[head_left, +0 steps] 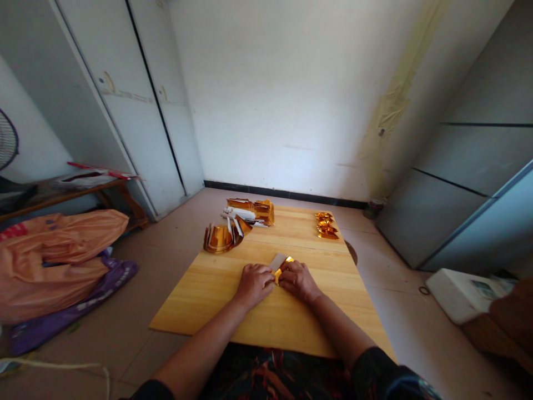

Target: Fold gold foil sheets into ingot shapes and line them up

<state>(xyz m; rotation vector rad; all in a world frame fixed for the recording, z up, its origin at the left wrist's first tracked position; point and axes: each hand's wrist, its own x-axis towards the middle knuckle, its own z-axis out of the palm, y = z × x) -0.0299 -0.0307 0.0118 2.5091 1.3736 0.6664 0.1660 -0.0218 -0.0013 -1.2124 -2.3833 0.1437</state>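
Two bare arms reached out from the bottom of the view over a low wooden table (216, 300). Dark cloth with red patterns lay just under the arms, at the near edge of the table.

Both hands rested close together in the middle of the table. The left hand (255, 283) lay knuckles up, with its fingers curled and pressed together on a small piece of gold foil paper (282, 263). The right hand (298, 279) did the same from the other side, fingers bent and tight on the paper. The hands nearly touched each other. The paper lay flat on the wood between the fingertips. One part of it looked gold and shiny, and the part farther from the hands looked pale grey. I cannot tell just how the paper was bent under the fingers.

Near the far left corner of the table sat a curved stack of gold sheets (220, 238). Just behind it, at the far edge, lay a pile of gold and white paper (252, 211). Close to the far right corner sat a small heap of folded gold shapes (325, 225), well apart from the hands.

On the floor to the left of the table lay an orange bag (58, 255) on top of a purple bag (83, 308). A white box (458, 294) sat on the floor to the right.
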